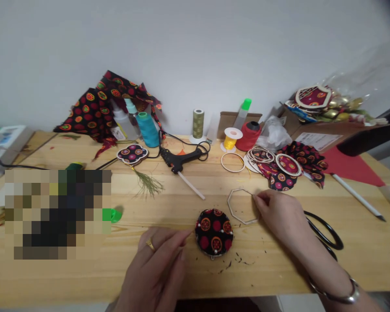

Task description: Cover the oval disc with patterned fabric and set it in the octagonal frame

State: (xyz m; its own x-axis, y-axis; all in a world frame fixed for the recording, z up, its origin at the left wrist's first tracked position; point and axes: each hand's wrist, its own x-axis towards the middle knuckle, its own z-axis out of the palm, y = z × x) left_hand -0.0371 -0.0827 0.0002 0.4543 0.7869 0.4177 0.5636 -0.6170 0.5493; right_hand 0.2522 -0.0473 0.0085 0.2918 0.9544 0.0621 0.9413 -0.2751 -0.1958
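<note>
A round piece covered in black cloth with red and orange circles (213, 232) lies on the wooden table (195, 273) in front of me. My left hand (156, 268), a ring on one finger, rests flat beside it, fingertips close to its left edge, holding nothing. A thin pale octagonal frame (241, 205) lies just behind the piece. My right hand (281, 214) has its fingers curled together, pinching the frame's right side. Tiny dark thread scraps lie scattered around the piece.
Black scissors (325, 236) lie under my right wrist. A black glue gun (179, 160), thread spools (147, 129), glue bottles, rings, patterned cloth pieces (290, 167) and a cardboard box (325, 125) line the back. A white pencil (357, 197) lies at right. A blurred patch covers the left.
</note>
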